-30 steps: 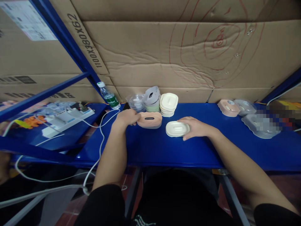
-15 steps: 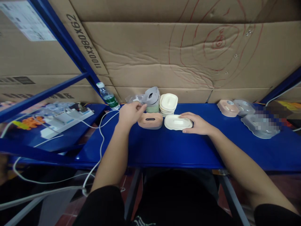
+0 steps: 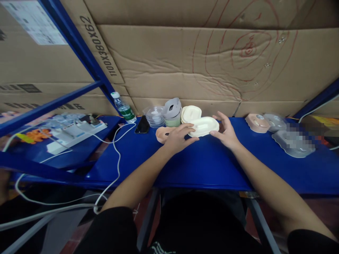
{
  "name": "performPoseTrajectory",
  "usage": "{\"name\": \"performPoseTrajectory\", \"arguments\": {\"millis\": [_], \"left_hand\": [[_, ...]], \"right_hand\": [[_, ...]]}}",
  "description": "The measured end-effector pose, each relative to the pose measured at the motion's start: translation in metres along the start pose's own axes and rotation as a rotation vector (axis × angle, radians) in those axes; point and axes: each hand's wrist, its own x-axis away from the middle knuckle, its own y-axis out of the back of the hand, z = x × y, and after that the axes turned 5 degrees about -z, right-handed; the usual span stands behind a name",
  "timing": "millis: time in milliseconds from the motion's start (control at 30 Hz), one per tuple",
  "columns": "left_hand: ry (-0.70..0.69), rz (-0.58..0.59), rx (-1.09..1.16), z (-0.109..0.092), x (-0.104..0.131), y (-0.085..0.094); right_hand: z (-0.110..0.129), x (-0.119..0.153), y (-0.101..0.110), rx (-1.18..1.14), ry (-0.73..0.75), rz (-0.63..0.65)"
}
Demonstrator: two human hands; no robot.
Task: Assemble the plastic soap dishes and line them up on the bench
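A cream oval plastic lid with a raised middle point(image 3: 204, 127) is held between my two hands, above the blue table. My left hand point(image 3: 178, 139) has its fingers on the lid's left end. At the right end is my right hand point(image 3: 227, 131), its thumb against the lower edge and its fingers round the far side. Behind the lid stands a stack of cream lids point(image 3: 191, 113). A peach lid with a dark slot point(image 3: 161, 134) lies partly hidden behind my left hand. Grey slotted lids point(image 3: 171, 107) sit on green ones point(image 3: 172, 122) beside the cream stack.
Clear plastic containers point(image 3: 154, 116), a phone point(image 3: 142, 125) and a water bottle point(image 3: 124, 108) stand on the left. A white cable point(image 3: 118, 160) crosses the table's left part. A peach box point(image 3: 256, 122) and clear-grey covers point(image 3: 288, 144) lie at the right. Cardboard point(image 3: 159, 56) walls the back.
My left hand has moved right, across the peach lid to the cream lid. The cream lid has been raised and shifted slightly right, and my right hand has moved up with it.
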Motion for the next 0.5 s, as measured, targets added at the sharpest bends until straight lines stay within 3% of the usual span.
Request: {"name": "performPoseTrajectory", "arguments": {"millis": [100,167,267,433,500], "left_hand": [[0.121,-0.147,-0.063,0.002,-0.003,-0.016],[0.153,-0.158,-0.091,0.003,-0.006,-0.025],[0.148,-0.130,-0.096,0.006,-0.012,-0.033],[0.218,-0.002,-0.164,0.013,-0.022,-0.032],[0.238,0.058,-0.197,0.017,-0.025,-0.030]], "right_hand": [[-0.016,-0.007,-0.017,-0.079,-0.178,-0.139],[-0.022,-0.013,-0.030,-0.091,-0.252,-0.142],[-0.024,-0.024,-0.046,-0.097,-0.247,-0.126],[-0.019,-0.050,-0.066,-0.241,-0.353,-0.209],[-0.017,-0.063,-0.075,-0.299,-0.363,-0.158]]}}
